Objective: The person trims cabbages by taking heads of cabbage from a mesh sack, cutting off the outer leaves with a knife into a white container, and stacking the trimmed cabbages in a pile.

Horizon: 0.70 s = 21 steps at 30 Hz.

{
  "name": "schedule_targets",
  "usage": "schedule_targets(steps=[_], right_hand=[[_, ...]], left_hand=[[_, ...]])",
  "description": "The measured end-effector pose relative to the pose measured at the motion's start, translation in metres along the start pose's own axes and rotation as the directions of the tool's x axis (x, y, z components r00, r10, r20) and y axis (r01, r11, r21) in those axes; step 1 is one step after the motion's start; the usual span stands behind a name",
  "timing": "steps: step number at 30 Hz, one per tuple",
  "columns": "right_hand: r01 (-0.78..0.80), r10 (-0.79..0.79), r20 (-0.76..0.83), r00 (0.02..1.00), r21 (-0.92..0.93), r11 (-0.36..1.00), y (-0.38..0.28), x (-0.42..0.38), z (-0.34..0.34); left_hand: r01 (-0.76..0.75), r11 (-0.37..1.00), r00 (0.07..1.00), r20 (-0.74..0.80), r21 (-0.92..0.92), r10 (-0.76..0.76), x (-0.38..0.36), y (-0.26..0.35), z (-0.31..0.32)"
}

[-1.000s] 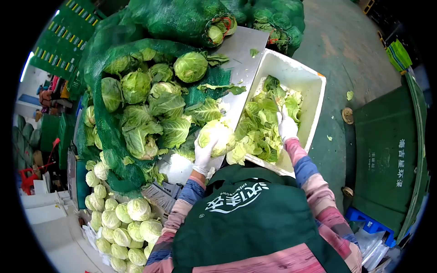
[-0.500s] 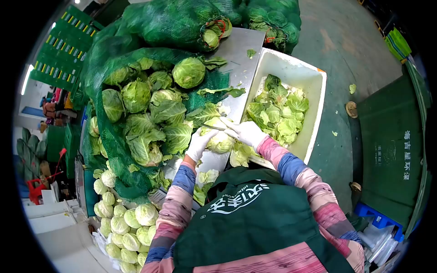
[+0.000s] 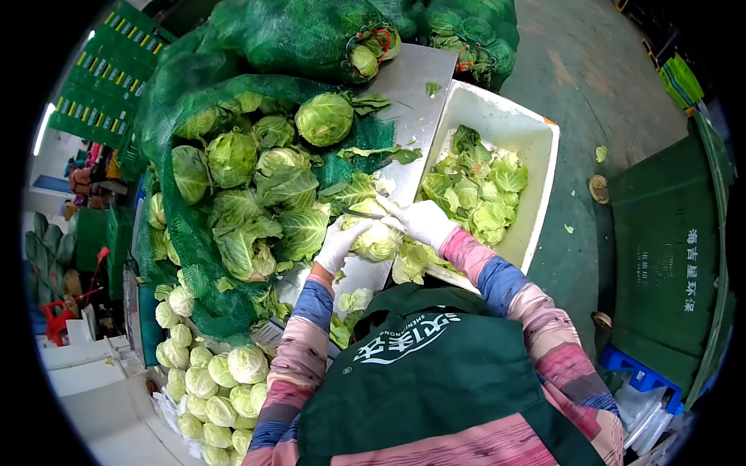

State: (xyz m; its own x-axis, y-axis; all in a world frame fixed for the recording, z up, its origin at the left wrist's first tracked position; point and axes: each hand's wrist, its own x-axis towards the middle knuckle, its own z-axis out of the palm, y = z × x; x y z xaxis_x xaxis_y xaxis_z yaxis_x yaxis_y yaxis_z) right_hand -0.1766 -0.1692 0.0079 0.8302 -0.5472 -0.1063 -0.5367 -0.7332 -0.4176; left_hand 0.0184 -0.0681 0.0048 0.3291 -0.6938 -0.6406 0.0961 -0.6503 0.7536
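A pale green cabbage (image 3: 378,243) lies on the metal tabletop between my two gloved hands. My left hand (image 3: 339,242) is closed around its left side. From the upper right, my right hand (image 3: 423,223) grips a knife (image 3: 364,213), whose dark blade lies across the top of the cabbage with its tip toward my left hand. The knife's handle is mostly hidden in my fingers. Loose outer leaves (image 3: 412,262) lie below my right hand, and a large leaf (image 3: 353,192) rests just beyond the cabbage.
An opened green mesh sack (image 3: 175,194) of untrimmed cabbages fills the left side. Trimmed cabbages (image 3: 221,370) are piled at lower left. A white foam box (image 3: 535,194) holds leaves on the right. Full sacks (image 3: 287,39) lie behind; a green bin (image 3: 660,256) stands far right.
The view has shifted very slightly. My hands stay at the cabbage, and the knife blade has tilted a little on top of it.
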Motion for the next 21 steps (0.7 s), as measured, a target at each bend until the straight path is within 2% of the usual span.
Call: schedule_targets(steps=[1, 2, 4, 5, 6, 7, 9, 11, 12, 13, 14, 16, 17, 18, 19, 20, 21], right_hand=[[0.014, -0.014, -0.006, 1.0, 0.046, 0.999, 0.003, 0.004, 0.004], [0.014, -0.014, -0.007, 1.0, 0.046, 0.999, 0.006, 0.009, 0.007], [-0.029, 0.073, -0.15, 0.986, 0.279, 0.96, 0.008, 0.017, 0.003], [-0.015, 0.091, -0.224, 0.97, 0.319, 0.948, 0.013, 0.021, -0.001], [-0.195, 0.209, -0.025, 0.978, 0.274, 0.942, 0.009, 0.024, -0.023], [-0.21, 0.22, -0.006, 0.976, 0.264, 0.941, 0.017, 0.031, -0.017], [-0.231, 0.239, -0.003, 0.971, 0.253, 0.94, 0.043, 0.038, 0.002], [-0.405, 0.424, -0.027, 0.905, 0.246, 0.88, 0.072, 0.031, 0.017], [-0.409, 0.472, -0.055, 0.88, 0.418, 0.811, 0.073, 0.015, 0.007], [-0.472, 0.52, -0.08, 0.85, 0.322, 0.821, 0.082, 0.004, 0.013], [-0.533, 0.564, -0.111, 0.818, 0.223, 0.816, 0.088, -0.001, 0.021], [-0.492, 0.544, -0.13, 0.829, 0.29, 0.821, 0.053, -0.014, 0.017], [-0.386, 0.445, -0.061, 0.893, 0.404, 0.829, 0.026, -0.024, 0.0], [-0.329, 0.37, -0.053, 0.928, 0.353, 0.876, 0.009, -0.026, 0.008], [-0.187, 0.253, -0.16, 0.954, 0.343, 0.921, -0.005, -0.031, 0.018], [-0.125, 0.179, -0.206, 0.962, 0.247, 0.961, -0.014, -0.031, 0.03], [-0.143, 0.188, -0.206, 0.96, 0.216, 0.966, -0.02, -0.028, 0.037]], left_hand=[[0.0, 0.997, 0.998, 0.058, -0.074, 0.004, 0.0, -0.001, -0.002], [0.0, 0.997, 0.998, 0.058, -0.074, 0.004, 0.004, -0.004, -0.004], [-0.273, 0.96, 0.945, 0.168, -0.06, 0.279, 0.008, -0.014, -0.005], [-0.317, 0.949, 0.935, 0.167, 0.003, 0.312, 0.009, -0.02, -0.003], [-0.31, 0.951, 0.938, 0.165, 0.005, 0.305, 0.007, -0.023, -0.003], [-0.313, 0.95, 0.94, 0.148, 0.007, 0.308, 0.005, -0.026, -0.002], [-0.337, 0.942, 0.932, 0.147, 0.01, 0.331, 0.007, -0.029, -0.005], [-0.347, 0.937, 0.924, 0.159, -0.041, 0.349, -0.005, -0.03, -0.008], [-0.349, 0.933, 0.919, 0.163, -0.091, 0.359, -0.01, -0.032, -0.012], [-0.294, 0.94, 0.94, 0.126, -0.175, 0.318, -0.01, -0.038, -0.011], [-0.293, 0.941, 0.941, 0.124, -0.171, 0.316, -0.009, -0.042, -0.011], [-0.144, 0.905, 0.984, 0.042, -0.4, 0.175, -0.007, -0.045, -0.008], [-0.156, 0.905, 0.984, 0.018, -0.396, 0.177, -0.004, -0.046, -0.005], [-0.155, 0.903, 0.984, 0.017, -0.401, 0.176, -0.003, -0.044, -0.002], [-0.158, 0.919, 0.986, -0.002, -0.361, 0.168, -0.004, -0.039, 0.002], [-0.159, 0.935, 0.987, -0.021, -0.318, 0.16, -0.006, -0.035, 0.005], [-0.169, 0.935, 0.986, -0.038, -0.313, 0.165, -0.009, -0.031, 0.009]])
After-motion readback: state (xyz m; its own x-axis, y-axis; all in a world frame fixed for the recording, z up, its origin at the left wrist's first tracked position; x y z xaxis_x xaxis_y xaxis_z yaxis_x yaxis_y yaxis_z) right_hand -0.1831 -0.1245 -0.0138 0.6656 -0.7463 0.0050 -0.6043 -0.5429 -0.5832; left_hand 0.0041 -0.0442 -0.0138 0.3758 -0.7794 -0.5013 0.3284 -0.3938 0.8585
